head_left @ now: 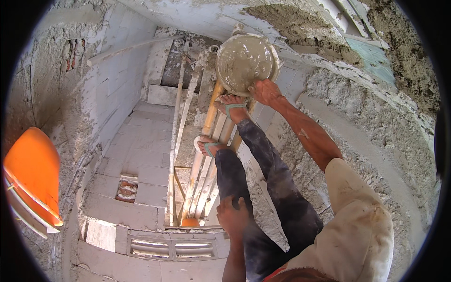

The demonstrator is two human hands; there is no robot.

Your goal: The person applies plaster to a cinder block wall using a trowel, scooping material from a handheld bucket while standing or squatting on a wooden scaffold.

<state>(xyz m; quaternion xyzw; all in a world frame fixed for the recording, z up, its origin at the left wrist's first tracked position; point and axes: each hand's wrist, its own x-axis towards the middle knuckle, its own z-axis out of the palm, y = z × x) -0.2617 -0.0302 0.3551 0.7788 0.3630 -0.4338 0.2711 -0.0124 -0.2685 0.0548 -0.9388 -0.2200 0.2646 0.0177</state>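
At the top centre stands a round bucket (244,58) of wet grey mortar. My right hand (267,91) is closed on its near rim, with the arm stretched far forward; the fingertips are partly hidden. My left hand (233,217) lies on the dark trousers (235,181) near the left knee, fingers spread over the cloth and holding nothing. My feet, in green flip-flops (233,107), rest on bamboo poles (210,110), the right foot just below the bucket.
Long poles (181,113) run side by side over a deep drop. Pale block walls (136,145) have a small square recess (127,188) and slotted openings (171,249). Rough mortar covers the right wall (357,122). An orange curved shell (35,171) juts in at the left.
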